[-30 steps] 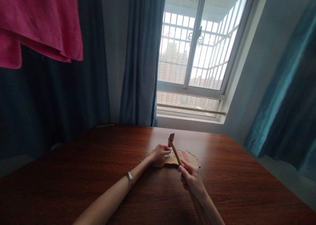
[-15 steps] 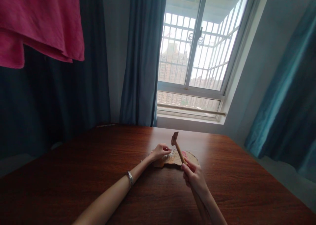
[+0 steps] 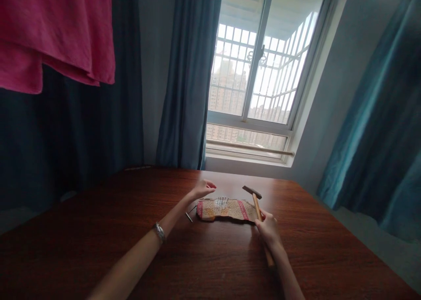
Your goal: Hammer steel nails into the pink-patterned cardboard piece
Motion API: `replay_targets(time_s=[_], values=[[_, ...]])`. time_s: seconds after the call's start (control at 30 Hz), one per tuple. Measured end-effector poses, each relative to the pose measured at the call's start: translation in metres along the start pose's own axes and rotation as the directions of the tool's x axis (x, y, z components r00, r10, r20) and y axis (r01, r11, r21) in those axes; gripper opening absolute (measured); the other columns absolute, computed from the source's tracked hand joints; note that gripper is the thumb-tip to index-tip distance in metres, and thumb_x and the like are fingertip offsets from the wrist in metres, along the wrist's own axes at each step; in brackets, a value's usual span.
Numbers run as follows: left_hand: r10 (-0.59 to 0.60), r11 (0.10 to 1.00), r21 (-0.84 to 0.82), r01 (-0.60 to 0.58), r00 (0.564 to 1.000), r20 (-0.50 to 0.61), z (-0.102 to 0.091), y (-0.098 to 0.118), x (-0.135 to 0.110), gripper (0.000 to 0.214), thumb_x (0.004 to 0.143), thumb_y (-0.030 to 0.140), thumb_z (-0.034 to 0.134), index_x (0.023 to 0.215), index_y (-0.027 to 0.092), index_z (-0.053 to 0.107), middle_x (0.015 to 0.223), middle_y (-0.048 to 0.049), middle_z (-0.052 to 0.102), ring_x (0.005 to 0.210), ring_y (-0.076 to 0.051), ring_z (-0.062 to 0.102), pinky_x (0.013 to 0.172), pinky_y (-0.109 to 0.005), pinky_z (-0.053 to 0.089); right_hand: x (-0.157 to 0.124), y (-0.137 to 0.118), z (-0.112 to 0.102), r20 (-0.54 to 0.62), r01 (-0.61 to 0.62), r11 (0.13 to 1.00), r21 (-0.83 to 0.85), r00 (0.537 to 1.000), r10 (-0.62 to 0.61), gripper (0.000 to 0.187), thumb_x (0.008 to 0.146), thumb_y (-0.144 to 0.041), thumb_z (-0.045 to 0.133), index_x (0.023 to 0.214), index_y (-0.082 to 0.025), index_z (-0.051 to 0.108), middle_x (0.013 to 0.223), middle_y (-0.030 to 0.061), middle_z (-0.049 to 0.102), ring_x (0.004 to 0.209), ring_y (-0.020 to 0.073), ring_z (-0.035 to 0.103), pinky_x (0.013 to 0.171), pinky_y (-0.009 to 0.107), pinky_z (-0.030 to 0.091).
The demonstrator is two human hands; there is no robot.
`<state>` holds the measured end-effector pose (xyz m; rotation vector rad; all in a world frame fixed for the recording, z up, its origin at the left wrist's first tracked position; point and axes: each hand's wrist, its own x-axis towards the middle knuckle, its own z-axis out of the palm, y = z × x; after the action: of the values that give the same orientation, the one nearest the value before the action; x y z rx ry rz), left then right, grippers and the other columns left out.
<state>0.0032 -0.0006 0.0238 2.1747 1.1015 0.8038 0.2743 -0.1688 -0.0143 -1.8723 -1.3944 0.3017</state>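
Observation:
My right hand [image 3: 269, 230] is wrapped round the wooden handle of a hammer [image 3: 258, 203], its dark head raised just beyond the board's right end. A patterned, rough-edged board [image 3: 234, 208] with dark specks and pink bands lies on the table. Several thin nails [image 3: 222, 200] stand upright in a row in it. Behind the board's left part hovers my left hand [image 3: 204, 189], fingers stretched and slightly apart, with nothing visible in them. Left of the board lies a thin dark metal piece [image 3: 189, 216], perhaps nails.
The brown wooden table [image 3: 204, 265] spreads around the board. Beyond its far edge are a barred window [image 3: 253, 72] and blue curtains [image 3: 187, 80]. A pink cloth [image 3: 72, 32] hangs at upper left.
My left hand has come off the nails, moving back and left, and its fingers have opened. The hammer has moved right, away from above the board, so the nail row now shows.

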Motion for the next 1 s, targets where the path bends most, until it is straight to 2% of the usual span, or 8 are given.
replay_targets(time_s=[0.17, 0.3, 0.53, 0.67, 0.8, 1.0], values=[[-0.079, 0.977, 0.205, 0.061, 0.994, 0.080, -0.011, -0.029, -0.025, 0.026, 0.061, 0.025, 0.057, 0.076, 0.009, 0.071, 0.070, -0.0068, 0.068, 0.066, -0.017, 0.060, 0.057, -0.022, 0.041, -0.005, -0.001, -0.004, 0.026, 0.041, 0.985, -0.166, 0.999, -0.037, 0.039, 0.065, -0.018, 0.047, 0.099, -0.017, 0.066, 0.083, 0.0099, 0.070, 0.080, 0.0217, 0.064, 0.066, 0.023, 0.042], [-0.179, 0.950, 0.268, 0.158, 0.982, 0.054, -0.016, -0.046, -0.050, 0.023, 0.057, 0.024, 0.058, 0.069, 0.009, 0.070, 0.063, -0.0068, 0.066, 0.062, -0.018, 0.060, 0.051, -0.022, 0.037, -0.010, -0.004, -0.003, 0.050, 0.053, 0.971, -0.234, 0.998, -0.043, 0.039, 0.065, -0.015, 0.047, 0.100, -0.019, 0.066, 0.085, 0.0103, 0.070, 0.083, 0.0223, 0.064, 0.064, 0.022, 0.040], [-0.275, 0.910, 0.339, 0.240, 0.959, 0.061, -0.024, -0.039, -0.075, 0.015, 0.050, 0.021, 0.062, 0.061, 0.013, 0.067, 0.058, -0.0036, 0.063, 0.056, -0.016, 0.057, 0.048, -0.020, 0.034, -0.014, -0.009, -0.002, 0.071, 0.039, 0.947, -0.318, 0.997, -0.017, 0.036, 0.068, -0.016, 0.048, 0.099, -0.018, 0.066, 0.088, 0.0124, 0.070, 0.084, 0.0234, 0.064, 0.064, 0.023, 0.040], [-0.296, 0.885, 0.386, 0.261, 0.954, 0.035, -0.023, -0.036, -0.078, 0.012, 0.050, 0.016, 0.060, 0.060, 0.014, 0.066, 0.060, -0.0035, 0.063, 0.057, -0.015, 0.057, 0.048, -0.020, 0.033, -0.015, -0.009, -0.002, 0.075, 0.026, 0.930, -0.366, 0.997, 0.001, 0.031, 0.070, -0.019, 0.049, 0.096, -0.019, 0.067, 0.087, 0.0115, 0.070, 0.086, 0.0232, 0.064, 0.066, 0.023, 0.040], [-0.294, 0.864, 0.434, 0.254, 0.956, 0.025, -0.021, -0.033, -0.077, 0.013, 0.051, 0.010, 0.056, 0.060, 0.014, 0.064, 0.060, -0.0039, 0.063, 0.057, -0.015, 0.056, 0.048, -0.020, 0.032, -0.014, -0.005, 0.001, 0.070, 0.030, 0.897, -0.440, 0.998, 0.001, 0.025, 0.074, -0.022, 0.049, 0.088, -0.015, 0.067, 0.086, 0.0141, 0.069, 0.087, 0.0240, 0.063, 0.070, 0.025, 0.042], [-0.279, 0.841, 0.487, 0.238, 0.960, 0.012, -0.021, -0.028, -0.079, 0.013, 0.050, 0.008, 0.055, 0.059, 0.014, 0.062, 0.061, -0.0037, 0.062, 0.058, -0.015, 0.056, 0.050, -0.021, 0.033, -0.017, -0.002, 0.005, 0.041, 0.028, 0.840, -0.542, 0.999, -0.007, 0.027, 0.079, -0.029, 0.047, 0.088, -0.012, 0.066, 0.091, 0.0161, 0.066, 0.087, 0.0256, 0.063, 0.073, 0.030, 0.044]])
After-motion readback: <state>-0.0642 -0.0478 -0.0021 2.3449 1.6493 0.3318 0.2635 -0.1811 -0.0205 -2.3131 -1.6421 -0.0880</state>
